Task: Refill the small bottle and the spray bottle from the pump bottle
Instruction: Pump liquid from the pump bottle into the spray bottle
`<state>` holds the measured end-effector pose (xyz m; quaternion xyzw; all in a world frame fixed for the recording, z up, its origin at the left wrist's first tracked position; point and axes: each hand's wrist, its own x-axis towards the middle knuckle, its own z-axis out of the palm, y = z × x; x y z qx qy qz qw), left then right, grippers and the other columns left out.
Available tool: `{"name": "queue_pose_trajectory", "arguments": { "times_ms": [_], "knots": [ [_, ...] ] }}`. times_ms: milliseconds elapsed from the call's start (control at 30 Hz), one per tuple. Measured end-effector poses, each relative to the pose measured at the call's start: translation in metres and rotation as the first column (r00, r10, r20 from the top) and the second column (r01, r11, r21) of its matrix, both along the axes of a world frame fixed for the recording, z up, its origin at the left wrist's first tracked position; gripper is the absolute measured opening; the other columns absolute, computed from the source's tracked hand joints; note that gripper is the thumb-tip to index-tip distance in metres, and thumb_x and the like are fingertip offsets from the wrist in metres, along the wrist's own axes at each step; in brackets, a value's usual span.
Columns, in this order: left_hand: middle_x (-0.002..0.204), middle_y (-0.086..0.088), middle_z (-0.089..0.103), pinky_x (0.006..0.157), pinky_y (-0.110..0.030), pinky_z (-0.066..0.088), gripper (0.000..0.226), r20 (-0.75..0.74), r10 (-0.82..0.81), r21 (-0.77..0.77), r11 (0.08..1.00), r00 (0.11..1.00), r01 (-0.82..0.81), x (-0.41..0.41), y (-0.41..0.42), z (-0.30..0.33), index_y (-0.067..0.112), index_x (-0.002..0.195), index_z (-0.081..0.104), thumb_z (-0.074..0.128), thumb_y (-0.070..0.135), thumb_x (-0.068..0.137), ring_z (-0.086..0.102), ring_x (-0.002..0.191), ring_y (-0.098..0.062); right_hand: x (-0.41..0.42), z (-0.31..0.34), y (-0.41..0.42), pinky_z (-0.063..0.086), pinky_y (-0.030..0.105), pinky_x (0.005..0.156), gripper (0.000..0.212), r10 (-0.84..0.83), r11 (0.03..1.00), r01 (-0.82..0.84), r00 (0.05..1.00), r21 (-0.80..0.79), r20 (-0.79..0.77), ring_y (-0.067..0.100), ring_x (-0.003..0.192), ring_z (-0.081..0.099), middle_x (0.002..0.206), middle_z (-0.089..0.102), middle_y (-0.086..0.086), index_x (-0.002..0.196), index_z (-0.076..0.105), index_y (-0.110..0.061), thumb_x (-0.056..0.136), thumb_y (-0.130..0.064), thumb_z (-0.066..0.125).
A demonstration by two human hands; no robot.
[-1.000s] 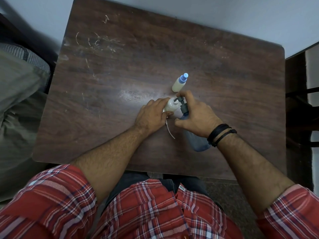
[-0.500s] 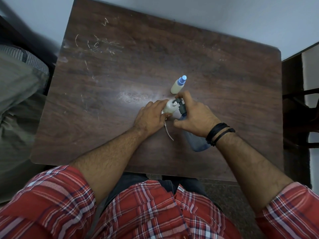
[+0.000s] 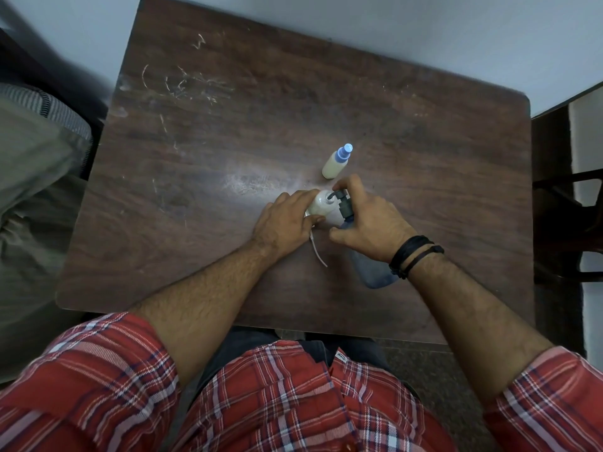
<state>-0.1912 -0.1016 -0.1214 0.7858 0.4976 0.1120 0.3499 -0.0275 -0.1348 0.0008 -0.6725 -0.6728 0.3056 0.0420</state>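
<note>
Dark brown woodgrain table (image 3: 228,158); cream spray bottle (image 3: 332,166), blue cap; red plaid shirt (image 3: 293,402); black wristbands (image 3: 412,256)

A plain room in a home, by the look of it. A dark wood-grain table (image 3: 228,158), scratched at its far left (the marks pale against the brown), stands against a bare pale wall (image 3: 424,34). To the left lies a bed or couch under an olive sheet (image 3: 29,197) with a striped cushion (image 3: 55,109) at its far end. On the right stands dark wooden furniture (image 3: 561,190), perhaps a chair. The floor (image 3: 440,380) near the table is speckled stone.
</note>
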Motion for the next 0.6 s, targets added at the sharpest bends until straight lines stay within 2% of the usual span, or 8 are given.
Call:
{"name": "queue_pose_trajectory", "arguments": {
  "times_ms": [233, 467, 600],
  "knots": [
    [0.137, 0.007, 0.057, 0.093, -0.047, 0.047, 0.050, 0.002, -0.001, 0.006, 1.000, 1.000, 0.001, -0.0003, 0.0002, 0.0012, 0.029, 0.142, 0.046, 0.057, 0.041, 0.095, 0.053, 0.108, -0.022, 0.0005, -0.0030, -0.0040, 0.043, 0.030, 0.072, 0.069, -0.004, 1.000, 0.004, 1.000, 0.017, 0.022, 0.018, 0.080, 0.057, 0.094, 0.060, -0.008, 0.133, 0.037, -0.027, 0.074, -0.033, 0.072],
    [0.136, 0.007, 0.057, 0.091, -0.047, 0.047, 0.050, -0.006, -0.011, 0.010, 1.000, 1.000, 0.011, -0.0006, -0.0004, -0.0005, 0.028, 0.142, 0.046, 0.057, 0.042, 0.095, 0.052, 0.107, -0.022, 0.0028, -0.0066, -0.0049, 0.044, 0.032, 0.064, 0.053, -0.021, 1.000, 0.021, 1.000, 0.008, -0.004, 0.020, 0.072, 0.057, 0.081, 0.058, -0.006, 0.114, 0.038, -0.024, 0.072, -0.029, 0.072],
    [0.138, 0.007, 0.056, 0.092, -0.045, 0.046, 0.051, -0.009, -0.006, 0.008, 1.000, 1.000, 0.006, 0.0003, -0.0022, 0.0005, 0.028, 0.143, 0.045, 0.057, 0.041, 0.095, 0.052, 0.108, -0.022, 0.0007, -0.0052, -0.0049, 0.042, 0.031, 0.067, 0.062, -0.019, 1.000, 0.018, 1.000, 0.020, 0.006, 0.019, 0.076, 0.057, 0.087, 0.056, -0.010, 0.126, 0.040, -0.024, 0.074, -0.033, 0.072]
  ]
}}
